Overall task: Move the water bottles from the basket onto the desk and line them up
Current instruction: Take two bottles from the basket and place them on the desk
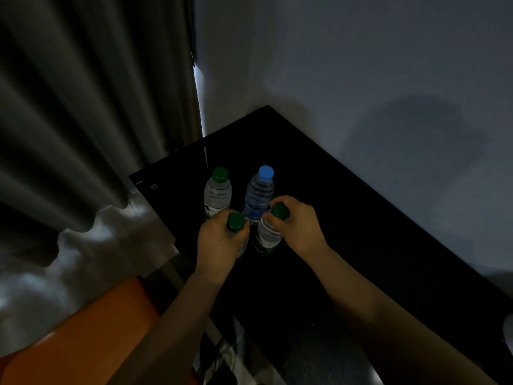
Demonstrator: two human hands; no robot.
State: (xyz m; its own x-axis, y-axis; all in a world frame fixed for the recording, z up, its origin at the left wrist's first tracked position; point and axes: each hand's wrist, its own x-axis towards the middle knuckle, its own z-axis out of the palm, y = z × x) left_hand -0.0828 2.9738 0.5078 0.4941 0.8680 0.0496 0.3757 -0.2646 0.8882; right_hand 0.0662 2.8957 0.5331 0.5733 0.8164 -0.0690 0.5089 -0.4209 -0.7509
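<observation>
Placing step, it seems: the left hand (219, 240) grips the near-left bottle (236, 222) by its neck, and the right hand (297, 223) grips the near-right bottle (268, 236) likewise. Just beyond the fingers (270, 221), a green-capped bottle (218, 193) and a blue-capped bottle (259, 193) stand on the tabletop (347, 232). Next probably comes aligning both, then releasing.

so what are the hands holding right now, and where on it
The left hand grips the front-left bottle around its neck, just under the green cap. The right hand grips the front-right bottle the same way.
</observation>
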